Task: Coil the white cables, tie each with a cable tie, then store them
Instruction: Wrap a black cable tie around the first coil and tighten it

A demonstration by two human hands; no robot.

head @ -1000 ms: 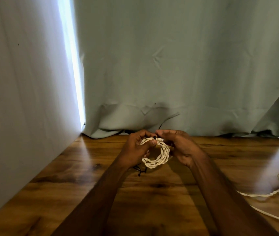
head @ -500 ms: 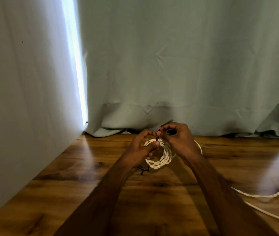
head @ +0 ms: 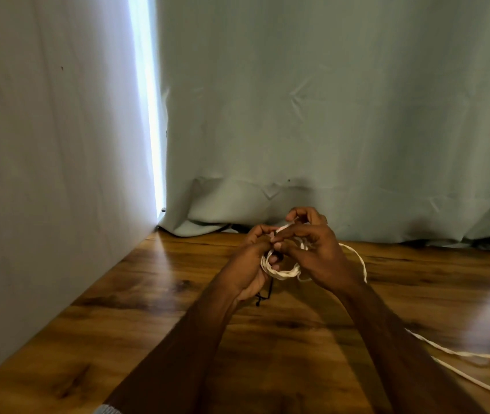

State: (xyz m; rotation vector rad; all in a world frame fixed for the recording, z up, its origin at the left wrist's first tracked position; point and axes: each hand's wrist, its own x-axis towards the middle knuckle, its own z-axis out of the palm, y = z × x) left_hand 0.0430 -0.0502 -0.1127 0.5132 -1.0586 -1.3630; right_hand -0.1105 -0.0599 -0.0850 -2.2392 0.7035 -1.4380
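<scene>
Coil [head: 279,271]: white twisted cable wound into a small, tight ring of several turns, held just above the tabletop [head: 148,309] near its far edge, about midway along it; only the lower arc and parts of the sides show between the hands.
Tail: one white strand [head: 360,261] leaves the coil behind the right hand and curves down past the wrist.
Left hand [head: 248,267]: fingers curled round the coil's left side, gripping it.
Right hand [head: 315,252]: thumb and fingers pinch a strand at the top of the coil, fingers bent.
Tie [head: 263,297]: thin black piece hanging below the left hand; its shape is unclear.
Loose cable [head: 459,352]: white, lying along the tabletop's right edge.
Curtain [head: 327,115]: grey-green, hanging behind the far edge.
</scene>
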